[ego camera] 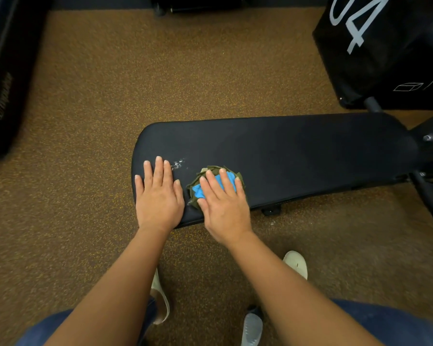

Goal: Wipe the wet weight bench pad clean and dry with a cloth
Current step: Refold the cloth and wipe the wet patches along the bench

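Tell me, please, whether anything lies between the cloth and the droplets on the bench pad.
Nothing visible does: only bare pad separates the cloth under the right hand from the droplets. The left hand rests flat beside them, off that path.

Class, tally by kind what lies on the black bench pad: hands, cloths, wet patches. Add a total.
Hands: 2, left hand and right hand
Cloth: 1
Wet patch: 1
Total: 4

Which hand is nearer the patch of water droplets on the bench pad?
Left. The left hand lies flat just beside the droplets; the right hand presses the cloth farther right.
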Action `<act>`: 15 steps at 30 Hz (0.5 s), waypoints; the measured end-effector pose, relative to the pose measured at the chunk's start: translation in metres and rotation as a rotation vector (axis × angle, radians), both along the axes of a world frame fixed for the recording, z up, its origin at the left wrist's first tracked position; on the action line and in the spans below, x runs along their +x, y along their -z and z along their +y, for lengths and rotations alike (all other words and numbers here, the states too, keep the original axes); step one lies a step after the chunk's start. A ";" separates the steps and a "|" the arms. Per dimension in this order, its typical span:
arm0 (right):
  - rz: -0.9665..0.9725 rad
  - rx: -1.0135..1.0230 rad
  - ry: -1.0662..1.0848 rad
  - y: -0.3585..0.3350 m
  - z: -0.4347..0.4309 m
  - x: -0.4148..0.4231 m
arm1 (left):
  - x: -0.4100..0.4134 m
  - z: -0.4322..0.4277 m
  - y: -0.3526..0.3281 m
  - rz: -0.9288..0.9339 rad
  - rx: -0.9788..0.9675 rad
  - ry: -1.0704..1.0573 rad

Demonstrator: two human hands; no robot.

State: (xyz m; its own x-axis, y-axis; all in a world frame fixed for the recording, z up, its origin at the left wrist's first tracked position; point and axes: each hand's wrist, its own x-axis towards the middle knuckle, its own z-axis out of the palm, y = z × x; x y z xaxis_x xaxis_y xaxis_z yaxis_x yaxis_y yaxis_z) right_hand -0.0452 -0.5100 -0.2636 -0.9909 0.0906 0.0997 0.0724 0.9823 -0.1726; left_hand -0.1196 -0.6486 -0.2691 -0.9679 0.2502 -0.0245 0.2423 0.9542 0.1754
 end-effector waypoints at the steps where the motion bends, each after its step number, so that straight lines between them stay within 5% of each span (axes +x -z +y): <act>1: -0.008 -0.007 0.037 0.000 -0.009 0.000 | 0.000 0.000 0.000 -0.003 0.004 0.001; 6: 0.058 0.046 -0.301 0.010 0.026 0.016 | -0.001 -0.004 -0.002 -0.019 0.012 0.016; 12: 0.062 0.009 0.050 0.007 0.013 -0.002 | -0.001 -0.003 -0.002 -0.021 0.013 0.012; 15: 0.096 0.004 -0.175 0.011 0.003 0.008 | 0.000 -0.003 -0.002 -0.016 0.007 0.017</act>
State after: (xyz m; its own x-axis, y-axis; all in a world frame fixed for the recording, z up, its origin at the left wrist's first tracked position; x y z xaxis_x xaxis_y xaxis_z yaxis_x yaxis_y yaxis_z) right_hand -0.0376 -0.5072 -0.2743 -0.9773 -0.0829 0.1947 -0.1161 0.9792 -0.1661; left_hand -0.1199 -0.6518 -0.2669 -0.9630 0.2667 -0.0378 0.2555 0.9488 0.1858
